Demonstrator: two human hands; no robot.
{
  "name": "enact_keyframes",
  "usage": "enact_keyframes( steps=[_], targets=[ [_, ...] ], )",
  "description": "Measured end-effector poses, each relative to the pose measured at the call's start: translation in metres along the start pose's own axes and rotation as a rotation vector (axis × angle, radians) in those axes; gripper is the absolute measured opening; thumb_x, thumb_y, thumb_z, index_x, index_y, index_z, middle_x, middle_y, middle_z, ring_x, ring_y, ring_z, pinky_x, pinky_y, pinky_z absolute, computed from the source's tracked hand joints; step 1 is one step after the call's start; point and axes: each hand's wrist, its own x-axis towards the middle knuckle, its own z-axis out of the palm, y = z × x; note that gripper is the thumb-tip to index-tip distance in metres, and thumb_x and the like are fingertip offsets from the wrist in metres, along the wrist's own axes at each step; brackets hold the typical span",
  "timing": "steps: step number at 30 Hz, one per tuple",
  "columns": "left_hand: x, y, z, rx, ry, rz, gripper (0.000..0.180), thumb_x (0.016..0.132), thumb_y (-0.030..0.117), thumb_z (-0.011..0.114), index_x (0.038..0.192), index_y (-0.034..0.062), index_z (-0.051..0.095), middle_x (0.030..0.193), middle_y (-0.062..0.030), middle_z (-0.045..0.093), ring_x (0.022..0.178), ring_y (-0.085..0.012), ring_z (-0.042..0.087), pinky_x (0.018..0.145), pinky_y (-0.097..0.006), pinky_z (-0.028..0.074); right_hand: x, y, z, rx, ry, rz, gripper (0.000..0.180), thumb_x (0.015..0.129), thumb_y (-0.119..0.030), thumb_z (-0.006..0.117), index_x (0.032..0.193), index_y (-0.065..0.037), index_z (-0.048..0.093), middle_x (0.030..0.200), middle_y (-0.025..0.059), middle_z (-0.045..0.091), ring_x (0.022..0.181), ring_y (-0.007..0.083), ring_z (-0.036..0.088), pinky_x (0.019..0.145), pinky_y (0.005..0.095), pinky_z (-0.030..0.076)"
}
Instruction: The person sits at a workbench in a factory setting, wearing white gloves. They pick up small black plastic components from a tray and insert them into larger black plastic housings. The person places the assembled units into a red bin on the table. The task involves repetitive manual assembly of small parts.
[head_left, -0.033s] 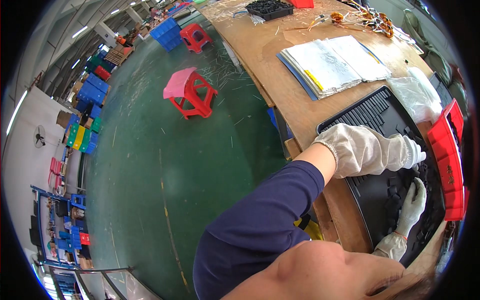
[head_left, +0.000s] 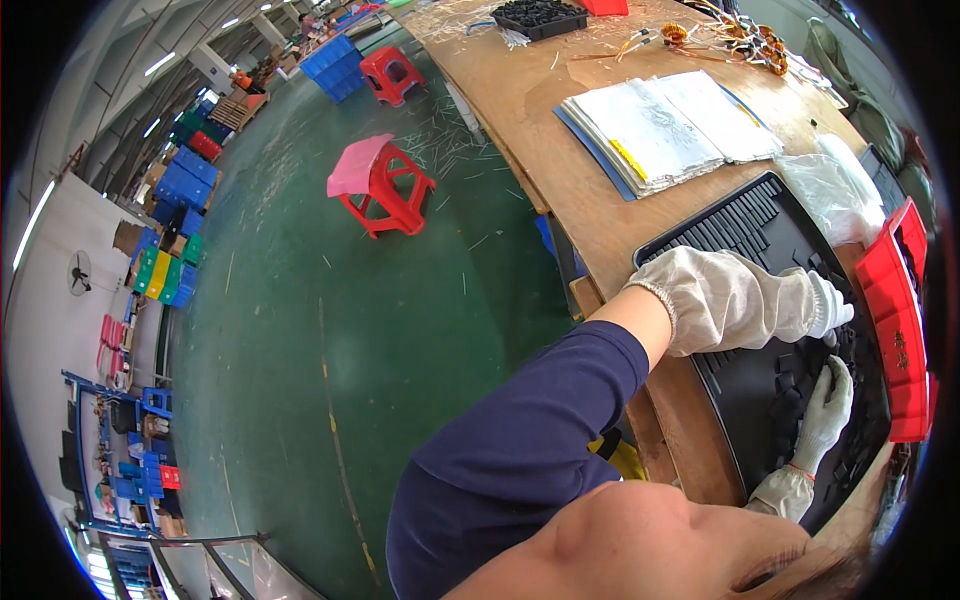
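A large black ribbed plastic tray (head_left: 740, 225) holding several small black parts lies on the wooden workbench (head_left: 560, 150). My left hand (head_left: 740, 295), in a white cloth glove with a navy sleeve behind it, reaches across the tray, its fingertips down among the small black parts near the tray's right side. My right hand (head_left: 822, 410), also gloved in white, lies just below it with fingers spread on the parts. Whether either hand pinches a part is hidden.
A red bin (head_left: 895, 300) stands against the tray's right edge, with a clear plastic bag (head_left: 835, 195) above it. An open folder of papers (head_left: 670, 120) and bundles of wires (head_left: 730, 35) lie farther along the bench. A pink-topped red stool (head_left: 380, 185) stands on the green floor.
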Motion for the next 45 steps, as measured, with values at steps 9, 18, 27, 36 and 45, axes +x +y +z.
enact_keyframes(
  steps=[9,18,27,36,45],
  targets=[
    [0.009,0.006,0.005,-0.950,-0.014,-0.247,0.033,0.092,0.041,0.069,0.106,0.0124,0.079,0.106,-0.0096,0.076,0.090,-0.0205,0.072,0.078,-0.039,0.056,-0.001,-0.013,0.001,0.258,0.088,-0.027,0.034,0.096,-0.008,0.069,0.129,0.000,0.064,0.121,0.0165,0.068,0.107,0.0294,0.068,0.094,0.0382,0.053],
    [-0.036,0.038,0.047,-2.239,-0.121,-0.689,0.021,0.103,0.025,0.061,0.095,0.0080,0.069,0.092,-0.0056,0.068,0.086,-0.0197,0.065,0.076,-0.042,0.056,-0.007,-0.013,0.010,0.040,0.050,-0.235,0.025,0.094,-0.005,0.070,0.119,-0.002,0.069,0.112,0.0131,0.064,0.104,0.0271,0.065,0.091,0.0378,0.053],
    [-0.078,0.028,0.021,-2.649,-0.354,-0.637,0.024,0.103,0.031,0.062,0.103,0.0069,0.064,0.103,-0.0121,0.065,0.093,-0.0288,0.065,0.079,-0.049,0.060,-0.005,-0.044,0.004,0.220,0.067,-0.117,0.026,0.104,-0.007,0.054,0.125,0.002,0.065,0.125,0.0158,0.064,0.115,0.0261,0.062,0.099,0.0368,0.051],
    [-0.088,0.017,0.052,-2.437,-0.147,-0.257,0.031,0.086,-0.017,0.055,0.112,-0.0047,0.066,0.106,-0.0183,0.065,0.089,-0.0249,0.067,0.069,-0.033,0.064,-0.022,-0.015,0.004,0.798,0.068,0.399,0.024,0.108,-0.010,0.050,0.127,0.002,0.058,0.128,0.0114,0.063,0.119,0.0198,0.059,0.106,0.0351,0.047],
    [-0.112,0.018,0.003,-1.870,-0.225,-0.244,0.032,0.095,0.029,0.070,0.108,-0.0002,0.071,0.085,-0.0103,0.069,0.065,-0.0174,0.066,0.060,-0.031,0.055,-0.019,0.000,0.001,0.722,-0.044,0.360,0.026,0.108,-0.017,0.052,0.126,0.000,0.059,0.145,0.0128,0.052,0.129,0.0221,0.053,0.110,0.0369,0.044]
  ],
)
